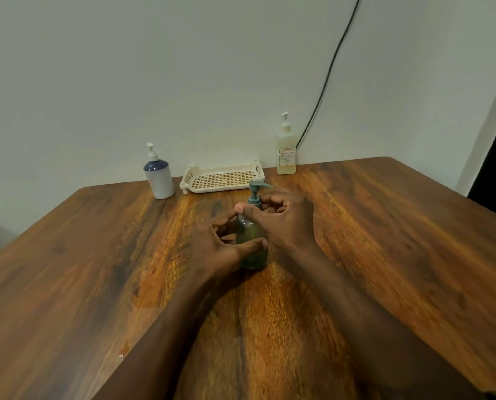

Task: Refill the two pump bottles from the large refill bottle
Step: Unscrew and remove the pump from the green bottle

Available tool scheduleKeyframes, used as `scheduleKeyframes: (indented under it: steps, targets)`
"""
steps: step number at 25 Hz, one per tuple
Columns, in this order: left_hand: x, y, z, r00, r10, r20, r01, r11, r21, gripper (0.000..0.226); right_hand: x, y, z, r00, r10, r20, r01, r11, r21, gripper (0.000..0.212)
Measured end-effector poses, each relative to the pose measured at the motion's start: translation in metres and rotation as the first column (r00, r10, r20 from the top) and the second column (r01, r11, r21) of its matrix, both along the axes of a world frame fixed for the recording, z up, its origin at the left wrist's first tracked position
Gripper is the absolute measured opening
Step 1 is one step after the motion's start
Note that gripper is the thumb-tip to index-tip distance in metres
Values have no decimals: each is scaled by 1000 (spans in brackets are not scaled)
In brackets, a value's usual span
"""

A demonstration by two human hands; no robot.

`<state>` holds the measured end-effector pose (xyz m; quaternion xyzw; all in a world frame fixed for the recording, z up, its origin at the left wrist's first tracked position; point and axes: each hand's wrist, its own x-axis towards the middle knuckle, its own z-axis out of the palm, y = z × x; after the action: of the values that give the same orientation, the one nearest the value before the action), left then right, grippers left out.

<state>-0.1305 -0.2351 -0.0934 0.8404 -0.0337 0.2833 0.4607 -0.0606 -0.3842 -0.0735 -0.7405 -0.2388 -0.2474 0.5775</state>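
Observation:
A green pump bottle (252,255) with a grey-blue pump head stands upright in the middle of the wooden table (385,241). My left hand (215,243) grips its body from the left, thumb across the front. My right hand (284,220) curls round its neck and collar just below the pump. A white pump bottle with a dark blue shoulder (158,176) stands at the back left. A tall clear bottle of yellowish liquid with a white pump (285,148) stands at the back right against the wall.
A cream perforated plastic tray (223,178) lies at the back between the two far bottles. A black cable (330,67) runs down the wall behind the tall bottle. The table's right edge drops off near a dark doorway.

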Motion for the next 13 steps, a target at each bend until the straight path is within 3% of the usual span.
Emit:
scheduleKeyframes:
  steps: [4,7,10,13]
  targets:
    - [-5,14,1,997,-79,-16,80,996,38,84,0,-1,4,991,129,31,-125,985,-116,26]
    - [-12,13,5,998,-67,-16,67,997,43,88,-1,-3,3,965,254,-67,-261,957,-131,22]
    - [-14,12,9,999,-52,1,51,998,42,77,-6,-3,-1,989,145,-10,-145,979,-140,37]
    - [-14,12,9,999,-41,20,41,999,32,71,-8,-2,-5,996,91,-2,-91,996,-14,42]
